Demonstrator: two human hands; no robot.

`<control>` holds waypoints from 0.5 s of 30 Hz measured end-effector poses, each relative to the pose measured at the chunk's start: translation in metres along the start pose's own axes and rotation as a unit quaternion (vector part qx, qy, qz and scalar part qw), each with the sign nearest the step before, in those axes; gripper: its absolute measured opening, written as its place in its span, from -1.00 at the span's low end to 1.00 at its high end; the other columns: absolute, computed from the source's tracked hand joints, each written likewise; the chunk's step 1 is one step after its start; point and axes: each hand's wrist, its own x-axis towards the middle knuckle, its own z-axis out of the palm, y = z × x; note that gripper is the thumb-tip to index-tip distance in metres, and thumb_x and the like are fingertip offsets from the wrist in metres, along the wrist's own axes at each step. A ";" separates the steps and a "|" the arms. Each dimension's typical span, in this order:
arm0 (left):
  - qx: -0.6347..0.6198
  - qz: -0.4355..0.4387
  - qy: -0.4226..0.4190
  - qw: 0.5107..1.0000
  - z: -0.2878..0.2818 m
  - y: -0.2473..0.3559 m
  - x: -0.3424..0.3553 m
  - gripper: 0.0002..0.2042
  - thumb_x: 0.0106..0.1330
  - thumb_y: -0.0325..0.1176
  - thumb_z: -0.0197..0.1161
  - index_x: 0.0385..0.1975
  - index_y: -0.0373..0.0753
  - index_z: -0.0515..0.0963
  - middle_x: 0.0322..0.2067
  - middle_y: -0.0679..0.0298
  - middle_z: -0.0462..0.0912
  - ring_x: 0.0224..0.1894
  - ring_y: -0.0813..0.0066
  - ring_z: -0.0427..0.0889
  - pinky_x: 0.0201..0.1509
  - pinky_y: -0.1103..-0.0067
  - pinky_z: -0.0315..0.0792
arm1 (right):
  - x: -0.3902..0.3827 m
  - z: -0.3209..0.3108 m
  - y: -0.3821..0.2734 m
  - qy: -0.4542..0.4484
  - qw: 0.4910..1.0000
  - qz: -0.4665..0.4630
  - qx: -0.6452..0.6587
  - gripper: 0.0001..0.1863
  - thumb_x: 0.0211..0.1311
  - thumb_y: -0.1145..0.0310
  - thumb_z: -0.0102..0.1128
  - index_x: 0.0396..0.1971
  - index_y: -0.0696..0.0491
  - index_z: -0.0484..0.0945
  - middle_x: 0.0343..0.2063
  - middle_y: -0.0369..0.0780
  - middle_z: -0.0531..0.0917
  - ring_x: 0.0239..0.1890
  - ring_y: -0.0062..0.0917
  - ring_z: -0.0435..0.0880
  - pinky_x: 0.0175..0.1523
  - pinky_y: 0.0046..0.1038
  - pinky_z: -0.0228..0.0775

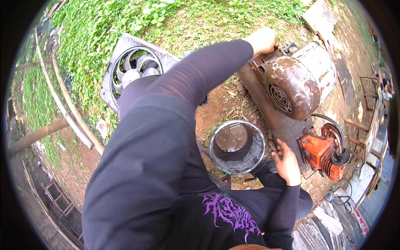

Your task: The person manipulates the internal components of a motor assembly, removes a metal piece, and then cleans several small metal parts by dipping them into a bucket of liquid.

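1. Where both your hands reach, a long brown metal tank [287, 129] lies across the ground to your front right, its surface dark and muddy-looking.
2. Beyond your left arm, a square-framed fan [130, 77] with pale blades rests near the green plants, well apart from the tank.
3. On the tank sits a rounded motor [296, 83], its brown and white coat patchy, with a slotted vent in the end facing you.
4. Nearer you, an orange compressor head [318, 148] stands by the tank's other end.
5. Just in front of you is a dark bucket [255, 154] with muddy brown liquid inside.
6. Your left hand [262, 41] is at the motor's far side, its grip curled; you cannot tell what, if anything, it grasps.
7. Your right hand [287, 164] hovers between bucket and compressor head, its grip released, fingers loosely spread.
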 end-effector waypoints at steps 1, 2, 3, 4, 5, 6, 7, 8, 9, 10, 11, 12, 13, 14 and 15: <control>-0.016 0.006 0.092 0.996 0.010 -0.007 0.003 -0.82 0.12 -0.34 0.45 -0.29 -0.21 0.76 -0.37 0.04 0.77 -0.25 0.14 0.78 -0.10 0.30 0.62 | 0.002 0.002 0.000 -0.005 1.000 -0.008 -0.002 -0.40 0.27 0.42 0.31 0.31 0.14 0.40 0.06 0.07 0.63 0.06 -0.13 0.67 0.18 -0.22 0.50; -0.047 0.004 0.100 0.994 0.017 -0.001 0.003 -0.83 0.08 -0.31 0.38 -0.39 -0.24 0.75 -0.33 -0.06 0.75 -0.22 -0.02 0.75 -0.05 0.26 0.63 | 0.003 0.004 0.000 -0.007 1.000 -0.009 0.000 -0.40 0.27 0.42 0.31 0.31 0.14 0.40 0.07 0.07 0.63 0.06 -0.14 0.67 0.19 -0.22 0.49; -0.061 0.000 0.093 0.994 0.017 -0.002 0.006 -0.82 0.08 -0.31 0.41 -0.36 -0.24 0.75 -0.33 -0.04 0.75 -0.22 0.02 0.76 -0.06 0.27 0.63 | 0.005 0.004 0.000 -0.006 1.000 -0.012 0.008 -0.40 0.27 0.42 0.31 0.31 0.14 0.40 0.07 0.07 0.63 0.06 -0.14 0.67 0.18 -0.22 0.50; -0.075 -0.006 0.085 0.994 0.014 -0.004 0.008 -0.80 0.07 -0.30 0.43 -0.33 -0.24 0.75 -0.34 -0.02 0.76 -0.21 0.05 0.77 -0.07 0.29 0.62 | 0.009 0.003 -0.001 -0.006 1.000 -0.015 0.015 -0.41 0.27 0.42 0.31 0.30 0.14 0.40 0.07 0.07 0.63 0.06 -0.14 0.67 0.18 -0.22 0.50; -0.094 -0.011 0.070 0.993 0.017 -0.001 0.005 -0.78 0.07 -0.30 0.45 -0.30 -0.24 0.75 -0.34 0.00 0.76 -0.20 0.09 0.77 -0.08 0.31 0.62 | 0.006 0.005 -0.001 -0.011 1.000 -0.010 0.025 -0.41 0.27 0.42 0.31 0.30 0.15 0.41 0.07 0.07 0.63 0.07 -0.15 0.67 0.18 -0.22 0.50; 0.014 -0.004 0.041 0.999 0.010 0.003 0.001 -0.81 0.06 -0.33 0.45 -0.34 -0.23 0.75 -0.35 0.06 0.78 -0.22 0.17 0.78 -0.11 0.33 0.62 | 0.007 0.004 -0.005 -0.019 1.000 0.002 0.008 -0.42 0.27 0.43 0.30 0.30 0.15 0.41 0.07 0.07 0.63 0.05 -0.16 0.68 0.17 -0.23 0.50; 0.042 -0.009 -0.051 0.998 0.000 0.006 -0.007 -0.81 0.06 -0.33 0.47 -0.34 -0.23 0.75 -0.35 0.07 0.78 -0.23 0.17 0.78 -0.11 0.34 0.62 | 0.007 0.005 -0.005 -0.021 1.000 0.003 0.004 -0.42 0.27 0.43 0.30 0.30 0.14 0.41 0.08 0.07 0.63 0.05 -0.16 0.68 0.17 -0.22 0.51; 0.071 -0.011 -0.140 0.987 -0.018 0.011 -0.017 -0.82 0.05 -0.34 0.48 -0.35 -0.22 0.75 -0.36 0.08 0.78 -0.23 0.18 0.78 -0.12 0.35 0.62 | 0.009 0.003 -0.003 -0.019 1.000 0.004 -0.001 -0.42 0.27 0.43 0.30 0.30 0.14 0.41 0.08 0.07 0.63 0.04 -0.15 0.69 0.16 -0.22 0.51; 0.100 -0.013 -0.228 0.968 -0.027 0.012 -0.022 -0.82 0.05 -0.34 0.49 -0.36 -0.21 0.75 -0.36 0.09 0.78 -0.24 0.19 0.78 -0.13 0.35 0.62 | 0.011 0.003 -0.002 -0.017 1.000 0.004 -0.006 -0.42 0.27 0.43 0.30 0.30 0.14 0.42 0.08 0.08 0.63 0.03 -0.15 0.69 0.16 -0.22 0.51; 0.095 0.017 -0.143 0.985 0.000 -0.008 -0.023 -0.83 0.05 -0.34 0.50 -0.36 -0.21 0.76 -0.35 0.09 0.77 -0.25 0.18 0.78 -0.14 0.38 0.62 | 0.013 0.006 -0.001 -0.020 1.000 0.011 0.010 -0.41 0.27 0.43 0.30 0.30 0.12 0.42 0.09 0.07 0.62 0.03 -0.16 0.69 0.15 -0.23 0.51; 0.074 0.080 -0.069 0.992 -0.007 0.000 -0.038 -0.80 0.05 -0.32 0.53 -0.34 -0.22 0.76 -0.34 0.10 0.77 -0.26 0.16 0.77 -0.12 0.38 0.62 | 0.012 0.006 0.001 -0.016 1.000 0.020 0.007 -0.41 0.27 0.43 0.31 0.30 0.11 0.42 0.09 0.07 0.62 0.03 -0.16 0.69 0.15 -0.23 0.51; 0.036 0.081 -0.037 0.995 -0.006 -0.001 -0.046 -0.80 0.07 -0.31 0.52 -0.34 -0.23 0.76 -0.34 0.09 0.77 -0.25 0.16 0.77 -0.10 0.37 0.62 | 0.013 0.008 0.002 -0.017 1.000 0.021 0.002 -0.41 0.27 0.43 0.31 0.30 0.11 0.42 0.09 0.07 0.62 0.03 -0.16 0.69 0.15 -0.23 0.51; -0.002 0.085 -0.006 0.996 -0.004 -0.001 -0.048 -0.81 0.09 -0.31 0.50 -0.33 -0.23 0.76 -0.35 0.09 0.77 -0.25 0.16 0.77 -0.09 0.36 0.62 | 0.013 0.009 0.003 -0.017 1.000 0.024 -0.002 -0.41 0.26 0.42 0.31 0.31 0.10 0.42 0.09 0.06 0.62 0.03 -0.16 0.69 0.15 -0.24 0.52; -0.031 0.082 0.014 0.996 -0.001 -0.001 -0.043 -0.81 0.11 -0.30 0.49 -0.33 -0.24 0.76 -0.35 0.08 0.76 -0.25 0.13 0.77 -0.08 0.35 0.62 | 0.013 0.009 0.003 -0.017 1.000 0.021 -0.005 -0.41 0.27 0.42 0.31 0.31 0.09 0.42 0.09 0.06 0.62 0.03 -0.15 0.69 0.14 -0.24 0.52; -0.058 0.073 0.034 0.995 0.005 -0.005 -0.033 -0.80 0.13 -0.28 0.47 -0.32 -0.24 0.75 -0.35 0.06 0.76 -0.24 0.11 0.77 -0.08 0.33 0.62 | 0.015 0.009 0.001 -0.024 0.999 0.022 0.000 -0.41 0.27 0.42 0.31 0.31 0.09 0.42 0.09 0.06 0.62 0.03 -0.15 0.69 0.14 -0.24 0.52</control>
